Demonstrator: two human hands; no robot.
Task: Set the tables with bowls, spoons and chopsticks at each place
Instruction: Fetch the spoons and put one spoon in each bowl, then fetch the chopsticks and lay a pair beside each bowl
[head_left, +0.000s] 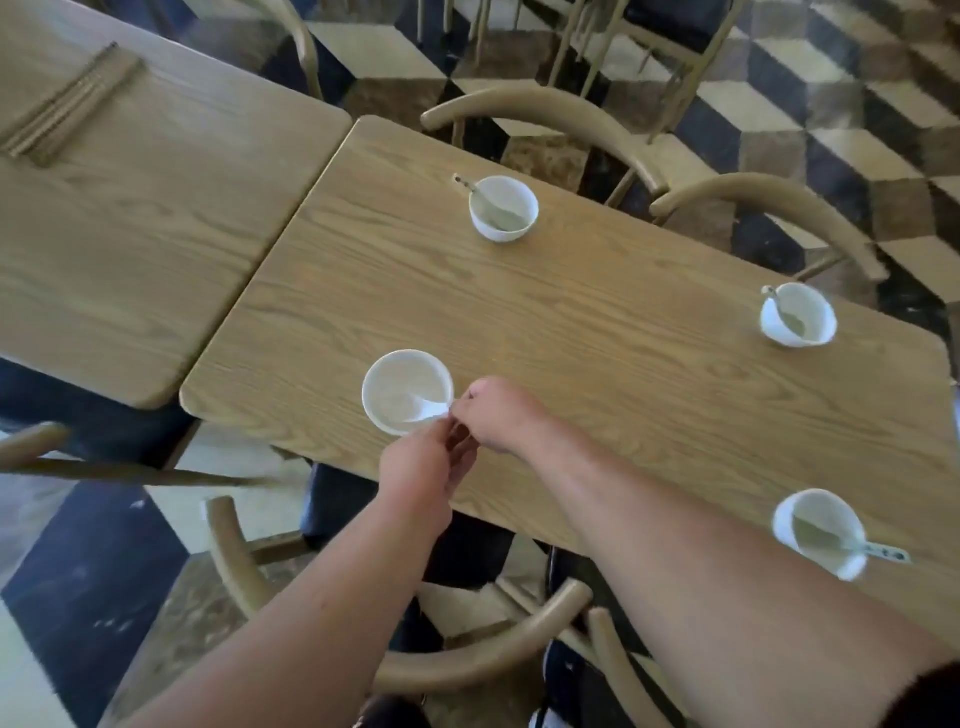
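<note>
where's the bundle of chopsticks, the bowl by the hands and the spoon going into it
bundle of chopsticks (67, 106), head view, middle of the bundle
bowl by the hands (400, 387), head view, inner floor
spoon (423, 410), head view, its white scoop inside the bowl

Light: soft, even daylight, fairly bright | Shadows: faint, diffuse under the bowls on the table (597, 332) | Glare: pale washed-out patch at lower left floor (31, 519) | Blur: slight softness throughout, more motion smear at left edge | Distortion: wide-angle bending of table edges and chairs toward the corners
</note>
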